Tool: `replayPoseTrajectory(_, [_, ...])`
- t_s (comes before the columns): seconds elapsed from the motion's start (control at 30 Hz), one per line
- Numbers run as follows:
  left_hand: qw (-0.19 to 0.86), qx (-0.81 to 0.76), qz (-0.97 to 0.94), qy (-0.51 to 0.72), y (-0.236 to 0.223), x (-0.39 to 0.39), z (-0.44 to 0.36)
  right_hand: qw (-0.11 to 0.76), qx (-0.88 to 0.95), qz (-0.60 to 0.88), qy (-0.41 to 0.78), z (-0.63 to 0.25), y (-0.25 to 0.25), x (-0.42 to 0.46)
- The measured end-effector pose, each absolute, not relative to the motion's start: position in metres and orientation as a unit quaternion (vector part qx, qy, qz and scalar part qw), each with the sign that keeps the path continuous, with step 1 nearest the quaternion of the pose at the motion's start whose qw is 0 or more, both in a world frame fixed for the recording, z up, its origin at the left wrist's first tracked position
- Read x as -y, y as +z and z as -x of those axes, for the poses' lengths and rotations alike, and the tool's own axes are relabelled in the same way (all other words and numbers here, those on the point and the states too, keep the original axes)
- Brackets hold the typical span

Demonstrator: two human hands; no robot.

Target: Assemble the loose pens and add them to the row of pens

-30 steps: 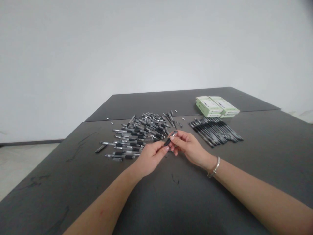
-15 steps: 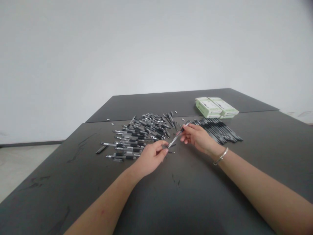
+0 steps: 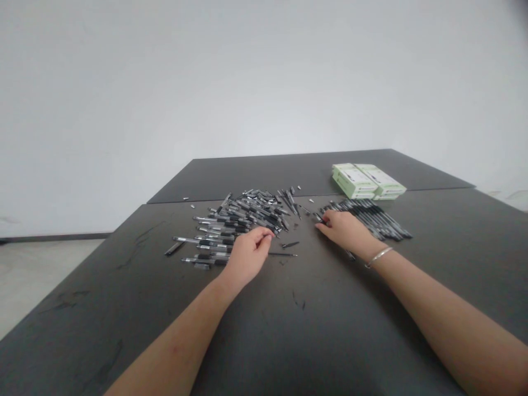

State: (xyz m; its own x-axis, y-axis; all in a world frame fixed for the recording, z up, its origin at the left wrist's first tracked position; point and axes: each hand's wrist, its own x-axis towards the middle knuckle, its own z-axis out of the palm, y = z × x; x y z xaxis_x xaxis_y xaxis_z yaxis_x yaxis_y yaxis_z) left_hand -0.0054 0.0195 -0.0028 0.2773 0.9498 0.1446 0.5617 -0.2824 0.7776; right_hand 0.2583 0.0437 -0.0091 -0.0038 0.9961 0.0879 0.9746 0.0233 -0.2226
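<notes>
My left hand (image 3: 251, 252) is closed in a pinch at the right front edge of a loose pile of clear-and-black pens (image 3: 223, 224). What its fingertips hold, if anything, is hidden. A thin refill (image 3: 284, 254) pokes out to the right of this hand on the table. My right hand (image 3: 344, 230), with a bracelet at the wrist, is closed round a pen (image 3: 319, 218) low over the table. That pen lies at the left side of a neat row of capped pens (image 3: 381, 218), and my palm covers its middle.
Two side-by-side stacks of green-and-white boxes (image 3: 367, 179) stand behind the row. Small pen parts (image 3: 291, 244) and pale tips (image 3: 311, 201) are scattered between the pile and the row. The dark table (image 3: 264, 330) has a seam across it and a plain wall behind.
Both hands held one pen between them before. My right hand has carried it right and down to the row, while my left hand has let go and moved slightly left toward the pile.
</notes>
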Motion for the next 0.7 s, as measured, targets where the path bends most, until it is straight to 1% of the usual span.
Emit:
replayPoseTrajectory(0.17, [0.279,-0.538,-0.730,0.315,-0.009,-0.024,0.008,0.054,0.702,0.710,-0.007,-0.255,-0.006,-0.040])
replayPoseTrajectory(0.37, [0.260,-0.535,-0.745,0.302,-0.011,-0.025,0.008,0.015,0.697,0.715,-0.053,-0.253,-0.005,-0.039])
replayPoseTrajectory(0.57, [0.222,-0.522,-0.767,0.298,-0.013,-0.024,0.007,0.003,0.699,0.711,-0.082,-0.246,0.000,-0.039])
replayPoseTrajectory(0.7, [0.204,-0.521,-0.779,0.282,-0.012,-0.020,0.005,0.036,0.734,0.672,-0.088,-0.227,0.014,-0.042])
